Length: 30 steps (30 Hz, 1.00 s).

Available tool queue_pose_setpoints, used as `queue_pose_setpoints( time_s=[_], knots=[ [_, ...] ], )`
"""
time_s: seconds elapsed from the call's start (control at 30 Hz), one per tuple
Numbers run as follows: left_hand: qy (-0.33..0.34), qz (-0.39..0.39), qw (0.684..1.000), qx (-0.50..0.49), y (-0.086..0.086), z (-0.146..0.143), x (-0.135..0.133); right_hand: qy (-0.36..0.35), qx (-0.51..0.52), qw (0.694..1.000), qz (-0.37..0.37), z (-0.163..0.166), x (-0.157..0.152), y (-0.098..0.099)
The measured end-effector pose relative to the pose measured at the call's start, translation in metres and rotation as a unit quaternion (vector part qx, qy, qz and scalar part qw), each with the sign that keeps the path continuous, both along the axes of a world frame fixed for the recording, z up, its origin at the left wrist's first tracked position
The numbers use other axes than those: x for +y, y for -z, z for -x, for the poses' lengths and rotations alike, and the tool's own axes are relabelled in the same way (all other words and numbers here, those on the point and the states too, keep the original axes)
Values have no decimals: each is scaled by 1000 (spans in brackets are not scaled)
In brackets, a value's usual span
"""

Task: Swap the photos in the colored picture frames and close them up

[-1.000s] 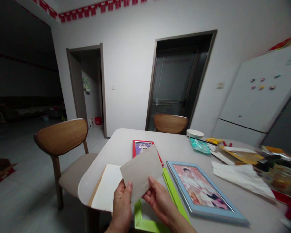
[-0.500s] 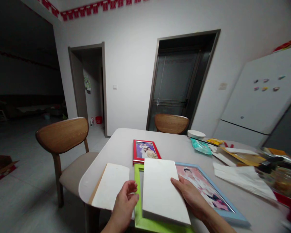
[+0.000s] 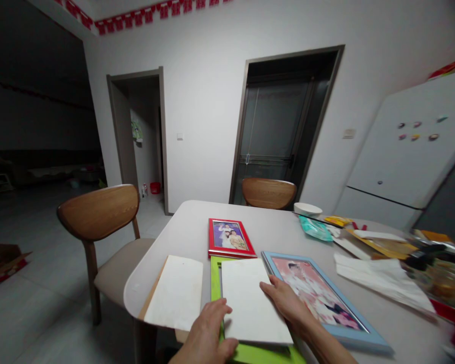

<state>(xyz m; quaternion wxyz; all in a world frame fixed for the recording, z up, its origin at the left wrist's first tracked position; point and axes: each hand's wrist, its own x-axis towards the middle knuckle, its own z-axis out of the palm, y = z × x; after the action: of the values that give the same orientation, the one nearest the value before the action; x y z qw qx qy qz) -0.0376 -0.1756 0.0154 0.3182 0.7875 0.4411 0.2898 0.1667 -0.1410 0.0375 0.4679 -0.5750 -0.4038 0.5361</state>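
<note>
A white sheet of card or paper (image 3: 252, 298) lies over the opening of a green picture frame (image 3: 215, 283) at the table's near edge. My right hand (image 3: 288, 303) grips the sheet's right side, thumb on top and the other fingers mostly hidden. My left hand (image 3: 212, 328) is at the frame's left side, fingers apart, fingertips at the sheet's left edge. To the left lies a second white sheet with a brown edge (image 3: 178, 293). A red framed photo (image 3: 231, 237) sits just behind the green frame, and a blue framed photo (image 3: 322, 298) is to the right.
Along the right of the white table (image 3: 170, 230) are a white bowl (image 3: 308, 209), a teal packet (image 3: 314, 228), crumpled white paper (image 3: 381, 283) and a glass jar (image 3: 445, 280). Wooden chairs stand at the left (image 3: 102, 217) and far side (image 3: 269, 193).
The white sheet has come down from a raised position onto the green frame, with my right hand on it. My left hand has moved right, to the sheet's left edge.
</note>
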Motion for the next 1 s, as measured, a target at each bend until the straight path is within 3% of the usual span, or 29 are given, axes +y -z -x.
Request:
queue_pose_setpoints(
  time_s=[0.07, 0.27, 0.47, 0.53, 0.6, 0.67, 0.73, 0.87, 1.0],
  knots=[
    [-20, -21, 999, 37, -2, 7, 3, -3, 6, 1000, -11, -2, 1, 1],
    [-175, -62, 963, 197, 1, 40, 22, -5, 44, 999, -11, -7, -3, 4],
    [-219, -71, 960, 158, -4, 52, 34, 14, 51, 999, -10, 0, -3, 2],
    [-215, -71, 971, 75, -13, 48, 37, 11, 68, 998, -15, 2, -6, 1],
    [-193, -43, 975, -103, -22, 40, 40, 12, 87, 996, -24, 5, -8, -1],
    [-163, 13, 941, -298, -32, 30, 39, 18, 104, 994, -32, 6, -11, -3],
    [-158, 51, 896, -412, -40, 22, 37, 28, 109, 993, -38, 5, -12, -3],
    [-215, 31, 837, -502, -54, 14, 31, 36, 90, 994, -42, 4, -14, 5],
    [-178, 105, 813, -544, -52, 2, 23, 31, 101, 993, -50, 10, -17, 12]
  ],
)
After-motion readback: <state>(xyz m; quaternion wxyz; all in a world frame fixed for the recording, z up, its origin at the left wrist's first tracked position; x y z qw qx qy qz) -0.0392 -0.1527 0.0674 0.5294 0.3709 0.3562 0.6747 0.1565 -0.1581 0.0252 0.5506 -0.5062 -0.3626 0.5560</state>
